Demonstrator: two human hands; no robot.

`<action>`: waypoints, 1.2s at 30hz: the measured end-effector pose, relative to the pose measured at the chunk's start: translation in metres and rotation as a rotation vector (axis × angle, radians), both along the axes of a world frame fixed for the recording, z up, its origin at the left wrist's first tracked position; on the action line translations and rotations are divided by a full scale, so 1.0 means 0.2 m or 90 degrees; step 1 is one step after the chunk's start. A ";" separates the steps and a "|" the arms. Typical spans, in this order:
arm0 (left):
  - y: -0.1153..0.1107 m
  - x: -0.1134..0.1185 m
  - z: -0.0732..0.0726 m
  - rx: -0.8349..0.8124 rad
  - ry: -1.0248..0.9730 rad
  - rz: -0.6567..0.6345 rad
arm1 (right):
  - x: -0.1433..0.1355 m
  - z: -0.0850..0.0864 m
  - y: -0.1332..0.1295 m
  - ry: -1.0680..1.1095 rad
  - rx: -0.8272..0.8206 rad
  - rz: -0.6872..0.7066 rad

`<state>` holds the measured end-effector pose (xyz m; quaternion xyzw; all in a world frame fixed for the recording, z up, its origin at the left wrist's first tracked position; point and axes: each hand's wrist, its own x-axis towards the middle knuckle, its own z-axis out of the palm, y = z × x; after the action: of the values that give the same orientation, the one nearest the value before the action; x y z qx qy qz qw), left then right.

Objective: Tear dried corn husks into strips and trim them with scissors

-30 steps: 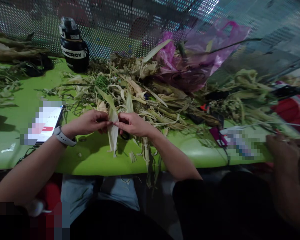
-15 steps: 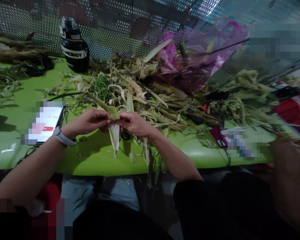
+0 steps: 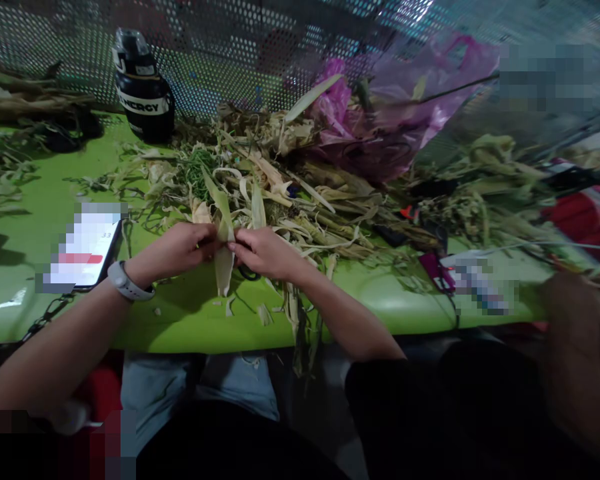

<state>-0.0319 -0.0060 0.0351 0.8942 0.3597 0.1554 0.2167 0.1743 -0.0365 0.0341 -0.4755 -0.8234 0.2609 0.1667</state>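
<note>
Between my two hands stands a pale green corn husk (image 3: 223, 272), its tip pointing up and its broad whitish end hanging below the fingers. My left hand (image 3: 193, 245) is closed on the husk's left edge. The fingers of my right hand (image 3: 261, 250) pinch it from the right side. A grey smartwatch (image 3: 129, 283) is on my left wrist. Just beyond the hands lies a heap of dried corn husks (image 3: 305, 193), with a bundle of green strands (image 3: 200, 167) on its left part. Small husk scraps (image 3: 265, 315) lie on the table in front of me.
On the green table (image 3: 180, 330) a lit phone (image 3: 85, 250) lies left. A black bottle (image 3: 144, 93) stands behind, near a perforated metal screen (image 3: 220, 60). A pink plastic bag (image 3: 380, 127) rests behind the heap. At right is another person's hand (image 3: 575, 300).
My hands have turned the husk from slanting to nearly upright, its tip swinging up and right. Both hands stay at about the same place.
</note>
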 end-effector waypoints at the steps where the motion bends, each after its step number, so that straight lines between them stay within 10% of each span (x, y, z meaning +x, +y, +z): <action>1: 0.00 0.00 0.00 -0.019 -0.007 0.009 | 0.00 0.00 0.00 -0.009 0.010 -0.004; 11: -0.01 0.00 0.01 -0.257 -0.040 -0.006 | 0.00 -0.01 0.01 -0.010 -0.003 0.020; 19: 0.00 -0.02 0.02 -0.187 -0.063 -0.083 | 0.03 -0.01 0.03 0.107 -0.087 0.071; 36: -0.05 0.06 -0.10 0.130 0.079 0.063 | -0.10 -0.08 -0.03 -0.153 0.174 -0.106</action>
<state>-0.0198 -0.0152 0.0155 0.9007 0.3983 0.1456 0.0941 0.1544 -0.0427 0.0181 -0.5429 -0.8229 0.0733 0.1510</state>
